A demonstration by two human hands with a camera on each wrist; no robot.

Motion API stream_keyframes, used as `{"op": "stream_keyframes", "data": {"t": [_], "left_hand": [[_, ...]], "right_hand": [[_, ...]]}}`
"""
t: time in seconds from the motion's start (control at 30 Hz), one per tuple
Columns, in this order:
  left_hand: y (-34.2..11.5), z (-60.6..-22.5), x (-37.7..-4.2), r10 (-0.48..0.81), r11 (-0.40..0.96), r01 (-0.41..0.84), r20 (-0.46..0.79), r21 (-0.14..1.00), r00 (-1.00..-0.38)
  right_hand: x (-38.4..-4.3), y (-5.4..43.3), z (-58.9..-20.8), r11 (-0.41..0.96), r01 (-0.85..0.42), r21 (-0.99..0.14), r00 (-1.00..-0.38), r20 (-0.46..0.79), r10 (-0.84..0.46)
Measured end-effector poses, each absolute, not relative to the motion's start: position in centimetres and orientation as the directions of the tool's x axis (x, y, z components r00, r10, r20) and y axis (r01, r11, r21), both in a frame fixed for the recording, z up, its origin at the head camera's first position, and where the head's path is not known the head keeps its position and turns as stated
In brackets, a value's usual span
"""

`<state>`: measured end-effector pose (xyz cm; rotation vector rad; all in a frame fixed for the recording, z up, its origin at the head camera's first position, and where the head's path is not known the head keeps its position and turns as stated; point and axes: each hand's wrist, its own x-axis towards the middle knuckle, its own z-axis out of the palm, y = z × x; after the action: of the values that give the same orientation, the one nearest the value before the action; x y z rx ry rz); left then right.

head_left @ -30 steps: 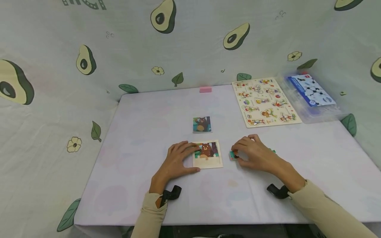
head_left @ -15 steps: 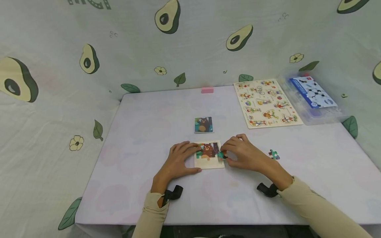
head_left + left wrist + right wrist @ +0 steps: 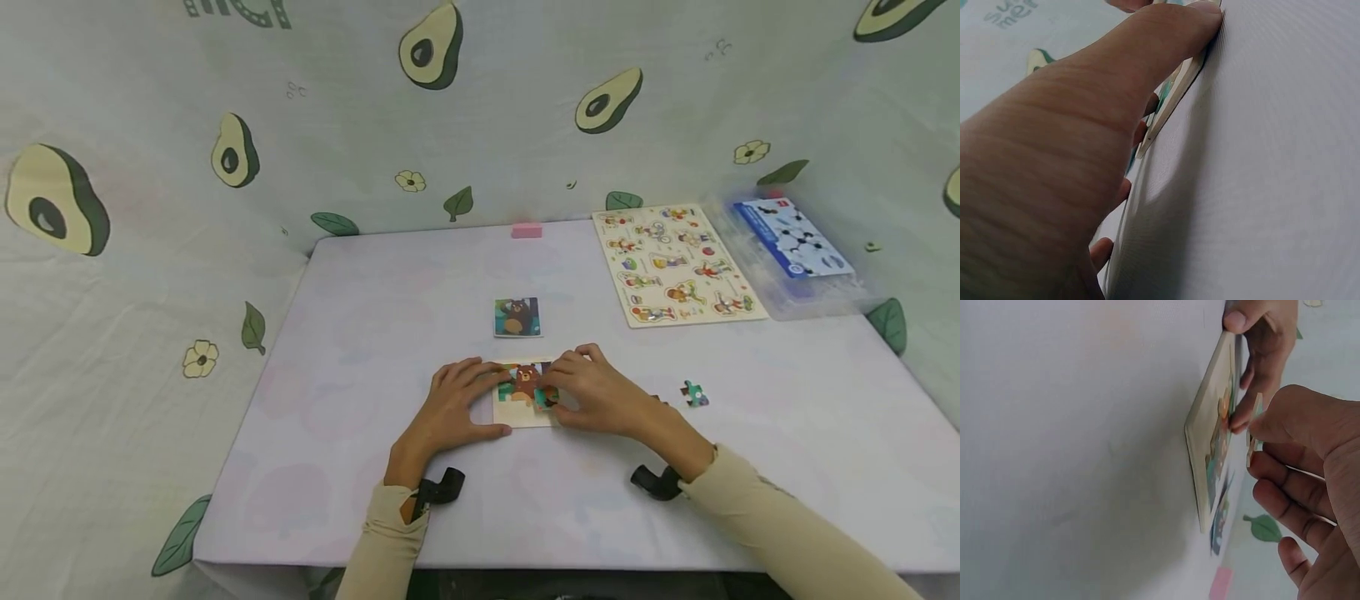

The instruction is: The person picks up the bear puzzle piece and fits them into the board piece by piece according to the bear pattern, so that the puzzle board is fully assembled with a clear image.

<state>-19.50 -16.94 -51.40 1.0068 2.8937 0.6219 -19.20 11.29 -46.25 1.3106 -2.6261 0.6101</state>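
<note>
A small wooden jigsaw board (image 3: pixel 517 417) with a partly assembled bear picture lies in front of me. My left hand (image 3: pixel 453 408) rests at its left side, fingers spread, index fingertip on the upper part and thumb at the lower corner. Between thumb and fingers, my right hand (image 3: pixel 600 400) pinches a green and brown puzzle piece (image 3: pixel 545 398) over the board's right half. The right wrist view shows this puzzle piece (image 3: pixel 1257 405) edge-on, held above the board (image 3: pixel 1200 419). In the left wrist view, the thumb lies along the board's edge (image 3: pixel 1169 103).
Right of the hand lies a loose green puzzle piece (image 3: pixel 695 393); a brown bit (image 3: pixel 658 398) shows behind the wrist. Beyond the board sits a square bear picture (image 3: pixel 517 318). Further back are a pink block (image 3: pixel 527 231), a large picture board (image 3: pixel 667 267) and a clear plastic box (image 3: pixel 825 296).
My right hand has picked the puzzle piece up from the table and carried it left over the board, uncovering a loose piece. The left hand stays at the board's left side.
</note>
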Motion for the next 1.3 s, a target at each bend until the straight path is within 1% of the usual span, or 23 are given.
{"op": "stream_keyframes", "data": {"t": [0.23, 0.43, 0.53, 0.7, 0.9, 1.13, 1.3], "left_hand": [[-16.9, -51.4, -19.5, 0.598, 0.72, 0.591, 0.109, 0.364, -0.794], [-16.8, -51.4, -19.4, 0.597, 0.717, 0.593, 0.118, 0.366, -0.794], [-16.8, -51.4, -19.4, 0.597, 0.713, 0.598, 0.129, 0.367, -0.792], [-16.8, -51.4, -19.4, 0.595, 0.714, 0.595, 0.128, 0.369, -0.793], [-16.9, -51.4, -19.4, 0.594, 0.714, 0.594, 0.127, 0.371, -0.794], [-17.0, -51.5, -19.4, 0.598, 0.705, 0.598, 0.133, 0.38, -0.79], [-17.0, -51.4, -19.4, 0.602, 0.704, 0.601, 0.131, 0.378, -0.788]], "right_hand": [[-18.9, 10.1, -46.5, 0.52, -0.801, -0.296, -0.595, 0.303, -0.744], [-19.0, 9.1, -46.9, 0.493, -0.833, -0.249, -0.552, 0.333, -0.764], [-19.1, 8.6, -47.1, 0.492, -0.841, -0.226, -0.541, 0.33, -0.773], [-19.3, 7.9, -47.4, 0.499, -0.842, -0.206, -0.54, 0.323, -0.777], [-19.3, 7.2, -47.6, 0.507, -0.835, -0.211, -0.55, 0.31, -0.776], [-19.4, 6.6, -48.0, 0.525, -0.837, -0.154, -0.545, 0.318, -0.776], [-19.3, 6.3, -48.1, 0.535, -0.833, -0.145, -0.551, 0.309, -0.775]]}}
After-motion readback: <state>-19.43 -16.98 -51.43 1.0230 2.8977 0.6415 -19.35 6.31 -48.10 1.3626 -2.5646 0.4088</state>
